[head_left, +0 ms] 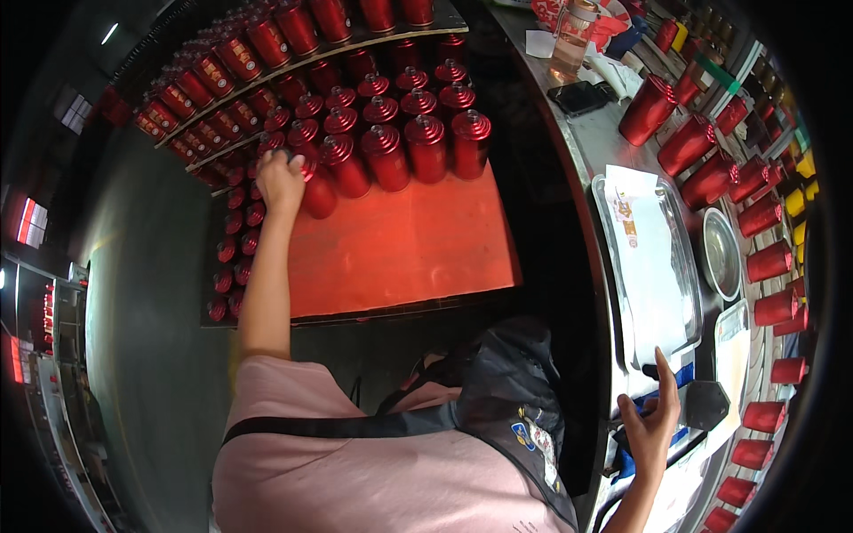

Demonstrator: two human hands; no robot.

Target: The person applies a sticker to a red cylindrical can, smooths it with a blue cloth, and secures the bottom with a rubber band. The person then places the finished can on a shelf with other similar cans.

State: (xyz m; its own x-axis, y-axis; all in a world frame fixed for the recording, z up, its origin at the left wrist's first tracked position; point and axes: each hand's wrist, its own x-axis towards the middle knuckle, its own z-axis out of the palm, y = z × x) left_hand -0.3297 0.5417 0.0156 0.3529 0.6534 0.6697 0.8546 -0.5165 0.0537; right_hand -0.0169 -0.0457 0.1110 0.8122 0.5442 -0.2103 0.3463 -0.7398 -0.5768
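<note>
My left hand (281,184) reaches out to the front left corner of a block of red metal canisters. Its fingers close round the top of one red canister (317,194), which stands at the edge of an orange-red board (400,240); the fingers partly hide its top. Beside it stand rows of like canisters (385,158) with stepped lids and small knobs. Over the workbench at the right, my right hand (653,422) has thumb and forefinger spread, with nothing seen between them. Close to it are a dark hexagonal piece (707,405) and the end of a metal tray (692,306) with white sheets.
Shelves (320,55) of labelled red canisters rise at the back left. Along the bench stand a clear bottle (573,40), a black phone (577,98) and a round metal bowl (721,254). Beyond, red canisters (769,264) line a conveyor. The bench edge runs close on my right.
</note>
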